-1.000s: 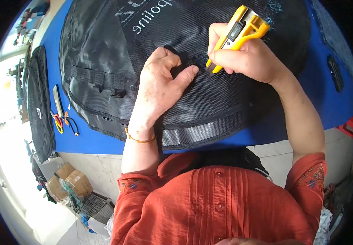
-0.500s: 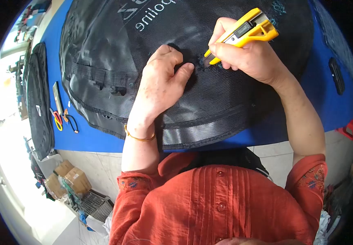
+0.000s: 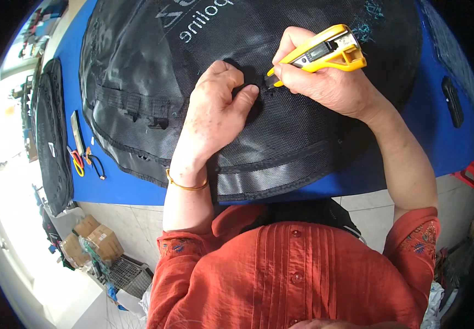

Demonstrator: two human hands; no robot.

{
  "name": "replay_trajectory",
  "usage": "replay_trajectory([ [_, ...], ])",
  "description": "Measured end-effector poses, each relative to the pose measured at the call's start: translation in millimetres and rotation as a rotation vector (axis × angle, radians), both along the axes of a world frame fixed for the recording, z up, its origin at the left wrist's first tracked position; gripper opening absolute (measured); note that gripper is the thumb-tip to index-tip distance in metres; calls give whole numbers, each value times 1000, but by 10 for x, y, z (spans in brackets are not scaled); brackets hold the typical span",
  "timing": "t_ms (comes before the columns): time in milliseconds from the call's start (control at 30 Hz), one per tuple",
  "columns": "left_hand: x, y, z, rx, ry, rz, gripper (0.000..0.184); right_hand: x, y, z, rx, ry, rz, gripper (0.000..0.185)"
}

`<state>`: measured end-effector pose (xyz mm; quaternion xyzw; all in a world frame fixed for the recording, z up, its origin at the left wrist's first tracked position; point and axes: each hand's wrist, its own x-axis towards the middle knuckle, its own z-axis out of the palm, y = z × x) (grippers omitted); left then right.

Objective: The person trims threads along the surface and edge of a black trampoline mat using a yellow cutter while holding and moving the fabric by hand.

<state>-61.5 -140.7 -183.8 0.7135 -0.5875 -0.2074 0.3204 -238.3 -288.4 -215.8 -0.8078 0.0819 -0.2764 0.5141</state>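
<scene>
Black mesh fabric with white lettering lies spread over the blue table. My left hand presses on it with fingers curled into the fabric and the thumb pointing right; the fingertips are hidden. Held pen-like in my right hand is a yellow utility knife. Its dark tip touches the fabric just right of my left thumb, at a small patch of loose thread bits. Teal thread scraps cling to the fabric farther up on the right.
On the left side of the blue table lie yellow-and-red-handled scissors, a long slim tool and a folded black fabric piece. A black oblong object rests at the right. Cardboard boxes stand below on the left.
My right hand and the yellow knife have shifted slightly left, the knife turning flatter and its tip coming closer to my left thumb. My left hand has barely moved.
</scene>
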Motion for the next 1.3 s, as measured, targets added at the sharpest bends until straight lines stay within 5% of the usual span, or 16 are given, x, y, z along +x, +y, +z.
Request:
replay_trajectory([
  [500,-7,-4,-20,-5,-25,12,15,13,-76,-8,-218,-36,-12,7],
  [633,2,-3,-40,-25,-32,14,15,-114,-67,299,315,288,178,6],
  [1100,5,-2,-18,19,12,36,16,-65,-210,4,263,54,-306,24],
  [1300,-12,-1,-10,29,20,48,16,-34,-258,-17,216,55,-277,18],
])
